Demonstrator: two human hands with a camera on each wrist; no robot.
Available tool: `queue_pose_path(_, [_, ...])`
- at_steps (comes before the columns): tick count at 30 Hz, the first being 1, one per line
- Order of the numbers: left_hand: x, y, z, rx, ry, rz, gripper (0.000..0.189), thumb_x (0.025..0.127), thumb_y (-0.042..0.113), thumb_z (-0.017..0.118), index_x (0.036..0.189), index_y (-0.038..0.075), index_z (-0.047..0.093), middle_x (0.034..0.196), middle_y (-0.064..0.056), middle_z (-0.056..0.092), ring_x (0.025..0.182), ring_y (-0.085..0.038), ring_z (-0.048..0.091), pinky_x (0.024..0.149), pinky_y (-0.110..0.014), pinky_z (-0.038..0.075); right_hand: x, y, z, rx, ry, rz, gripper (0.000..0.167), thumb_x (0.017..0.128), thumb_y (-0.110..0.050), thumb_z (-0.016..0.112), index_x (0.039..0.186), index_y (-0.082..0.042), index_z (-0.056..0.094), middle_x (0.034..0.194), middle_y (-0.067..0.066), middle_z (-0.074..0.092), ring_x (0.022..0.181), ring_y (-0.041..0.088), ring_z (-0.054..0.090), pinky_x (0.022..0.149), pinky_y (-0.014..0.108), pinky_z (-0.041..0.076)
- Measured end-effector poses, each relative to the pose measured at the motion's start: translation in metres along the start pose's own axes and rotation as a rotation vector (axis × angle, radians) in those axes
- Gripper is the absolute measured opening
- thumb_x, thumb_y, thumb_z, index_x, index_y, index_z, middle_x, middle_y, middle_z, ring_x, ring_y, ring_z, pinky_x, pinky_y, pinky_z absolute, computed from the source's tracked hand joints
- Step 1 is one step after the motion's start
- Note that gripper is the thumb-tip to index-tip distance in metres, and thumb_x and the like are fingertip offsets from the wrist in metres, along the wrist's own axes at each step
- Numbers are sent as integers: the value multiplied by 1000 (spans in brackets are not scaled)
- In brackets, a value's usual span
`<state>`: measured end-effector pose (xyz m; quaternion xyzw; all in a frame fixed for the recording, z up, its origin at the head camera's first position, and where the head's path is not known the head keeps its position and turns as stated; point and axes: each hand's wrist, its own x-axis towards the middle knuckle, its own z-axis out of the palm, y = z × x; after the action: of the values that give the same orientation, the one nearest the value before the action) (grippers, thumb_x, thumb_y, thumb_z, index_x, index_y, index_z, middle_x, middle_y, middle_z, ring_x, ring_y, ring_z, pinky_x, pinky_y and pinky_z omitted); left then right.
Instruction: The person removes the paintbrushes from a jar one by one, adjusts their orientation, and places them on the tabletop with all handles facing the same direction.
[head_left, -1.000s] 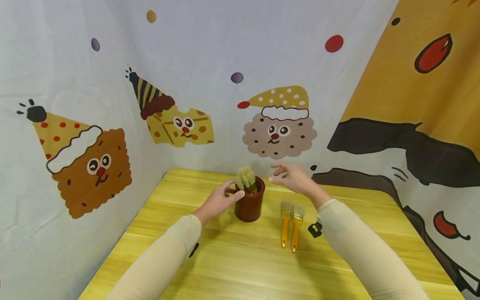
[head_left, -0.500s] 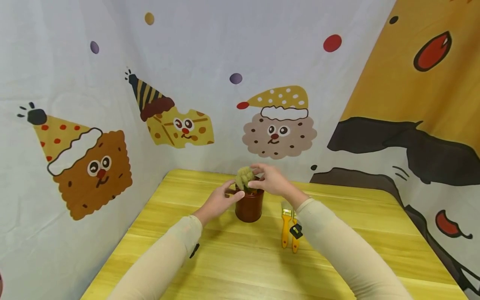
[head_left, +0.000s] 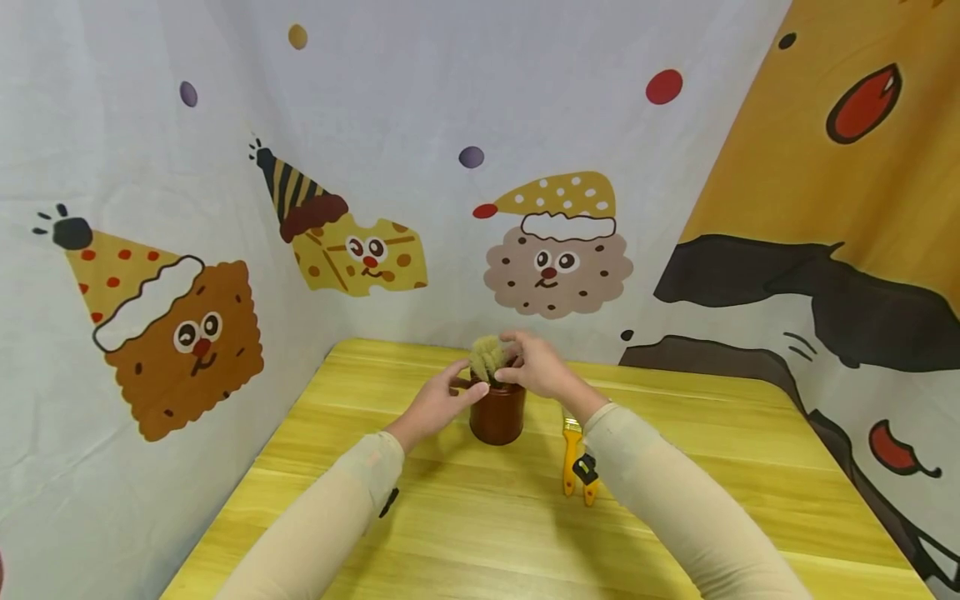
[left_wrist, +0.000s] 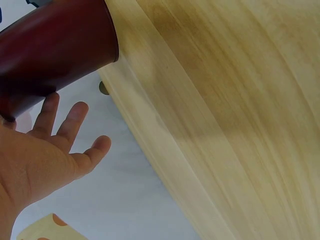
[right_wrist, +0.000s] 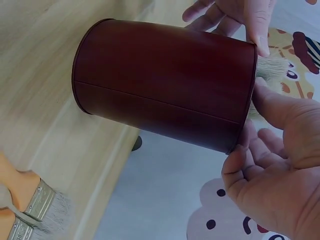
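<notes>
A dark red cylindrical cup [head_left: 497,417] stands upright at the back of the table, with the pale bristles [head_left: 486,354] of brushes sticking out of its mouth. My left hand [head_left: 438,402] holds the cup's left side near the rim; in the left wrist view its outer fingers are spread, one fingertip against the wall. On the other side, my right hand [head_left: 542,367] holds the rim, its thumb at the edge and fingers bent round the side in the right wrist view. The brush handles inside the cup are hidden.
Two paintbrushes with orange handles, one showing as a flat paintbrush [head_left: 571,458], lie right of the cup, partly under my right wrist. The yellow wood-grain table [head_left: 465,525] meets a printed cloth backdrop [head_left: 420,167] at its back and left.
My right hand has come in from the right, from open air to the cup's rim. The left hand and the cup have stayed in place.
</notes>
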<state>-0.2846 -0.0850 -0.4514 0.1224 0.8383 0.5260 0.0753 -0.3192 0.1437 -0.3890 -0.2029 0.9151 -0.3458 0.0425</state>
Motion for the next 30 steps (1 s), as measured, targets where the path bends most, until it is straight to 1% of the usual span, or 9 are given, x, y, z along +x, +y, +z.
queue_pose_path(4, [0,0,0,0,6,1,79,103,60,65,168,27,36,162,-10,52,139,-33,60,106,-57,56,1,0,1,-43,-3,9,57,100,-20,79,149,-2,58,133,19,72,116,33,71,93,45,63])
queue_pose_path(7, [0,-1,0,3,9,-10,81,102,62,66,169,27,35,162,-10,52,140,-33,60,107,-57,56,2,-2,3,-92,-5,28,49,98,-21,81,140,-2,64,131,18,73,117,33,71,95,46,62])
queue_pose_path(11, [1,-2,0,5,6,-15,84,101,64,66,169,26,35,164,-11,50,139,-35,59,106,-57,56,4,-5,7,-162,-12,36,41,97,-22,82,131,-5,66,129,16,74,119,33,72,98,47,61])
queue_pose_path(15, [2,-3,0,11,6,-13,84,100,65,65,168,26,36,167,-11,47,139,-35,59,105,-57,56,5,-7,9,-179,-9,47,39,97,-22,83,127,-7,64,127,16,74,116,32,72,95,46,62])
queue_pose_path(18, [2,-3,0,12,9,-13,83,100,66,65,168,28,37,167,-9,46,138,-35,60,105,-57,56,4,-6,10,-176,1,41,44,96,-22,84,130,-6,61,125,17,75,113,32,73,92,44,63])
queue_pose_path(22, [2,-2,1,10,8,-11,81,100,66,66,167,31,37,168,-8,45,138,-35,60,105,-57,56,4,-5,10,-174,15,29,55,95,-22,85,139,-3,57,123,18,74,111,31,74,89,43,63])
queue_pose_path(26, [2,-2,1,5,7,-8,80,100,65,65,167,31,37,167,-9,46,138,-35,59,105,-58,56,3,-5,10,-143,15,36,59,96,-20,84,145,-3,56,128,20,73,116,34,73,92,45,63])
queue_pose_path(30, [2,-4,1,3,9,-10,79,100,65,65,167,32,38,162,-8,53,138,-33,60,104,-57,56,2,-5,9,-128,7,45,60,97,-17,82,149,-3,54,134,23,71,123,37,71,96,48,63])
